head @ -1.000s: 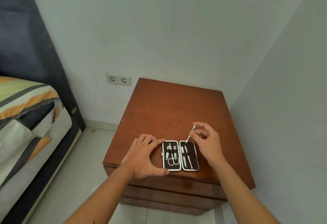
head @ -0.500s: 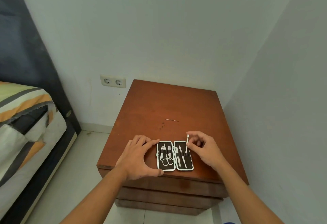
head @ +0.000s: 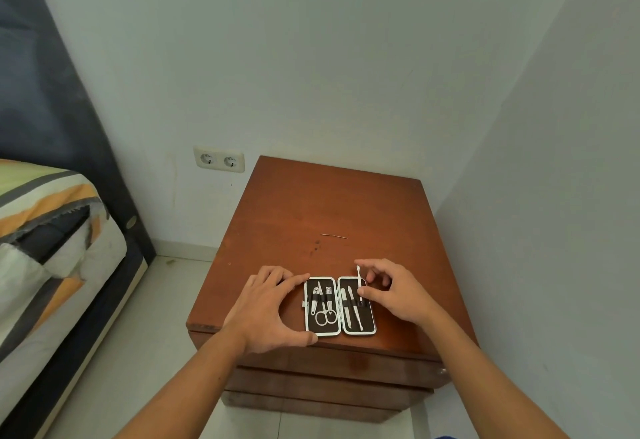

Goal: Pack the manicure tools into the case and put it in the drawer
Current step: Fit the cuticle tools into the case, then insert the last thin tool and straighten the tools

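Left hand point(head: 268, 308): spread open, thumb and fingers braced against the case's left edge, gripping nothing.
Right hand point(head: 391, 291): pinches a thin tool point(head: 359, 282) over the case's right half.
Case point(head: 340, 306): open flat near the nightstand's point(head: 332, 206) front edge.
Pin point(head: 334, 236): lies apart, farther back.

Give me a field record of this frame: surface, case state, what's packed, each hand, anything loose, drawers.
surface: wooden nightstand
case: manicure case open flat near front edge
left half: scissors and other small tools strapped in
right half: two tools in loops
right hand: right hand pinches slim metal tool at the case's right edge
left hand: left hand braces the case's left side
loose: thin pin on the top, farther back
drawers: shut
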Demonstrator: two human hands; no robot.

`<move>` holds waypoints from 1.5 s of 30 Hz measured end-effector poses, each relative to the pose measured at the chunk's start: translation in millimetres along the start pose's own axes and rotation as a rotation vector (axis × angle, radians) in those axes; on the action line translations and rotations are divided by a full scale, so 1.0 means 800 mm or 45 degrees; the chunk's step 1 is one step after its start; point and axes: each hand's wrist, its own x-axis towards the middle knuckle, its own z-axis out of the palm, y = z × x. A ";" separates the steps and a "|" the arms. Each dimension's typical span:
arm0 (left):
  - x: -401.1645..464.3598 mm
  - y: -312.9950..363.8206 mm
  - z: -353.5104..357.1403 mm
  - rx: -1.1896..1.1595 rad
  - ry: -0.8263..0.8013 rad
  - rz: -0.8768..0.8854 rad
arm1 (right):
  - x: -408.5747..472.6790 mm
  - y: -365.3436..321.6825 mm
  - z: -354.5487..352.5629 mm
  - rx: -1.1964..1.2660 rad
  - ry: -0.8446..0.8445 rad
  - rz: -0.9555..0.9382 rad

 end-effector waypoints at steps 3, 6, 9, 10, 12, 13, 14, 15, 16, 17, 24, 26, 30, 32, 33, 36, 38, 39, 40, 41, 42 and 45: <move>-0.001 0.001 0.000 -0.005 0.011 -0.001 | 0.005 -0.001 -0.004 0.012 -0.030 0.025; 0.000 0.002 0.000 -0.002 0.020 0.000 | 0.010 -0.005 -0.006 0.032 -0.019 0.028; -0.001 0.003 -0.001 0.000 0.019 -0.002 | 0.007 -0.002 -0.006 0.049 -0.033 0.036; -0.001 0.003 -0.001 0.001 0.017 -0.003 | 0.005 -0.001 -0.006 0.058 -0.047 0.043; -0.001 0.003 -0.002 -0.001 0.016 -0.002 | -0.001 0.000 -0.009 0.046 -0.077 0.045; -0.001 0.003 -0.002 0.000 0.014 -0.001 | -0.004 0.000 -0.011 0.018 -0.089 0.036; -0.001 0.003 -0.002 0.000 0.011 0.000 | -0.007 -0.001 -0.012 -0.019 -0.097 0.020; -0.001 0.004 -0.002 -0.002 0.009 -0.001 | -0.011 -0.002 -0.013 -0.058 -0.101 0.003; -0.001 0.004 -0.003 -0.005 0.008 -0.003 | -0.014 -0.002 -0.013 -0.095 -0.107 -0.015; -0.001 0.004 -0.003 -0.006 0.007 -0.005 | -0.018 -0.002 -0.013 -0.127 -0.120 -0.028; 0.000 0.003 -0.002 -0.002 0.014 -0.005 | -0.045 -0.008 -0.020 -0.250 -0.215 -0.055; -0.001 0.003 -0.001 -0.003 0.009 -0.004 | -0.050 -0.008 -0.019 -0.216 -0.207 -0.062; -0.001 0.003 -0.002 0.000 0.001 -0.009 | -0.054 -0.002 -0.016 -0.163 -0.191 -0.066; -0.001 0.004 -0.003 0.009 0.001 -0.009 | -0.051 0.000 -0.016 -0.094 -0.130 -0.050; -0.001 0.005 -0.003 0.012 0.002 -0.008 | -0.046 0.001 -0.015 -0.037 -0.061 -0.056; -0.002 0.004 -0.004 0.001 0.018 -0.001 | -0.014 -0.003 -0.011 0.054 0.173 -0.067; -0.001 0.004 -0.004 0.011 0.014 0.002 | 0.018 -0.011 -0.006 0.016 0.244 -0.028; -0.001 0.003 -0.003 0.017 0.012 0.002 | 0.034 -0.017 -0.003 -0.007 0.261 -0.004; -0.001 0.003 -0.003 0.018 0.010 0.002 | 0.050 -0.022 0.000 -0.025 0.272 0.016; -0.001 0.003 -0.003 0.016 0.010 0.002 | 0.064 -0.026 0.004 -0.041 0.280 0.039; -0.001 0.003 -0.004 0.012 0.010 0.004 | 0.077 -0.029 0.008 -0.055 0.290 0.062; -0.002 0.003 -0.004 0.003 0.019 0.010 | 0.103 -0.027 0.018 -0.059 0.355 0.131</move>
